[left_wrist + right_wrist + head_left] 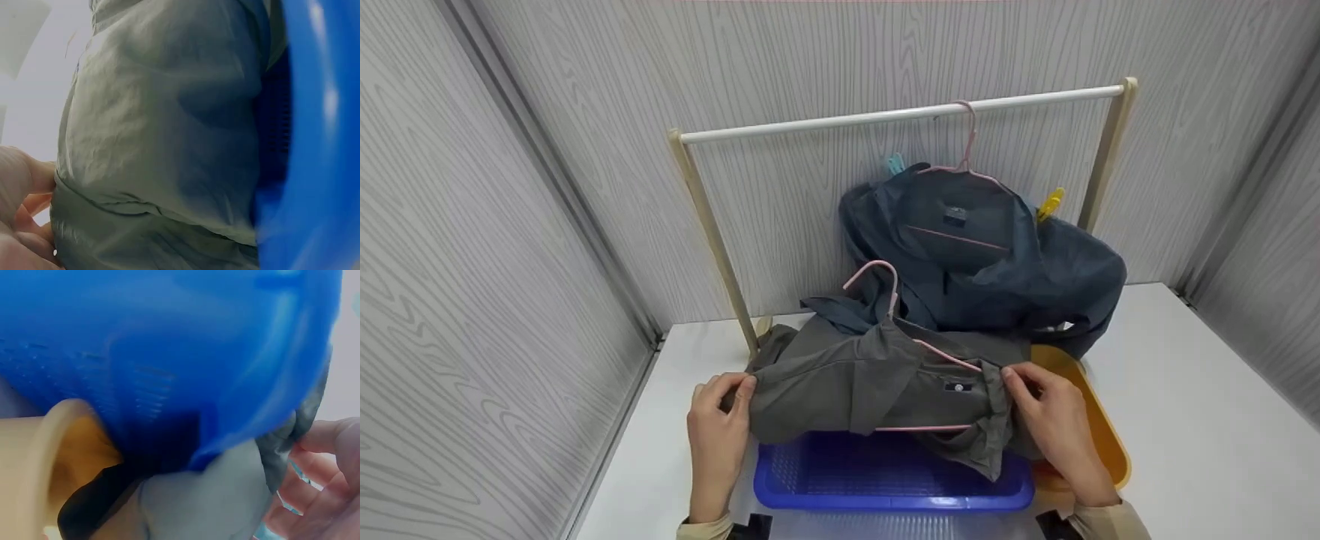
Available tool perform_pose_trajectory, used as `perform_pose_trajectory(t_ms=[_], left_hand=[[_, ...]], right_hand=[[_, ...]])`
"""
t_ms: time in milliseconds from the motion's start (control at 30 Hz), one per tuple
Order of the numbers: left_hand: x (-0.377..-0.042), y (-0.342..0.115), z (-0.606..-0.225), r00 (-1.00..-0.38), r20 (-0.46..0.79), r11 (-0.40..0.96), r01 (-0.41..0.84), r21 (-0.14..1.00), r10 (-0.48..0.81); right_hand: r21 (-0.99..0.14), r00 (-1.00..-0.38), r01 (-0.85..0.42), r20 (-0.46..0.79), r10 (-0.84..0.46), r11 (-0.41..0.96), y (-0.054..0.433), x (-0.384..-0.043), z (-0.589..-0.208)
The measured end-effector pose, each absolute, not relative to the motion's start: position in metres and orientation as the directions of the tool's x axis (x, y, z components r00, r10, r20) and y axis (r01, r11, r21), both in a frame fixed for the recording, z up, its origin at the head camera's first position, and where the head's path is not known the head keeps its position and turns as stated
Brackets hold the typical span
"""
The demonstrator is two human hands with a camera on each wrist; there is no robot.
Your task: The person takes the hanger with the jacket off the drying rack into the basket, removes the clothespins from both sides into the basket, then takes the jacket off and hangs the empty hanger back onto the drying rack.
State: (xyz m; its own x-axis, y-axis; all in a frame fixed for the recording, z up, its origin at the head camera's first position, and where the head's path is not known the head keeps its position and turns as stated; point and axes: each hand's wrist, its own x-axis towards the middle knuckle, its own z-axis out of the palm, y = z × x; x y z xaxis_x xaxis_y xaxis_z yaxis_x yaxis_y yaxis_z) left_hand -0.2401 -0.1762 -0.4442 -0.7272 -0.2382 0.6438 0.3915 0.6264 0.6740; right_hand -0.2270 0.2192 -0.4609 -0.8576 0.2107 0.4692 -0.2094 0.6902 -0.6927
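A dark grey shirt [817,390] lies over a blue basket [894,501], with a pink hanger [895,289] inside it. The hanger's hook sticks up out of the neck, and its lower bar shows below the label. My left hand [718,439] pinches the shirt at its left side between thumb and fingers. At the right side, my right hand [1057,420] pinches the cloth near the hanger's right end. The left wrist view shows the left hand [22,197] at the edge of the shirt. In the right wrist view, the right hand [332,478] grips cloth beyond the basket's rim.
Behind stands a rack with a white rail [810,124]. A navy shirt [990,277] hangs from it on another pink hanger, with a light blue clip [895,163] and a yellow clip [1051,203] at its shoulders. A yellow basket [1114,450] sits at the right, partly covered.
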Motion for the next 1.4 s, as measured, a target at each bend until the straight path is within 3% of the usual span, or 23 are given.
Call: perform_pose_trajectory(t_ms=[133, 300, 533, 767, 1000, 1400], left_hand=[[-0.241, -0.178, -0.446, -0.714, 0.661, 0.622, 0.413, 0.665, -0.233], [-0.242, -0.179, -0.447, -0.698, 0.672, 0.617, 0.422, 0.664, -0.246], [-0.246, -0.181, -0.449, -0.645, 0.720, 0.647, 0.439, 0.623, -0.256], [-0.247, -0.179, -0.452, -0.649, 0.718, 0.653, 0.435, 0.620, -0.250], [-0.248, -0.172, -0.451, -0.603, 0.780, 0.688, 0.495, 0.530, -0.168], [-0.244, -0.147, -0.455, -0.545, 0.836, 0.674, 0.596, 0.437, -0.062]], right_hand=[[-0.724, -0.902, -0.179, 0.391, 0.183, 0.666, 0.224, -0.229, -0.462], [-0.709, -0.975, -0.078, 0.202, 0.096, 0.701, 0.230, -0.227, -0.456], [-0.656, -0.996, -0.019, 0.076, 0.040, 0.755, 0.232, -0.225, -0.451], [-0.632, -0.982, -0.057, 0.175, 0.072, 0.773, 0.227, -0.224, -0.453], [-0.634, -0.949, -0.101, 0.293, 0.117, 0.767, 0.227, -0.222, -0.452], [-0.631, -0.947, -0.106, 0.300, 0.116, 0.769, 0.220, -0.214, -0.444]])
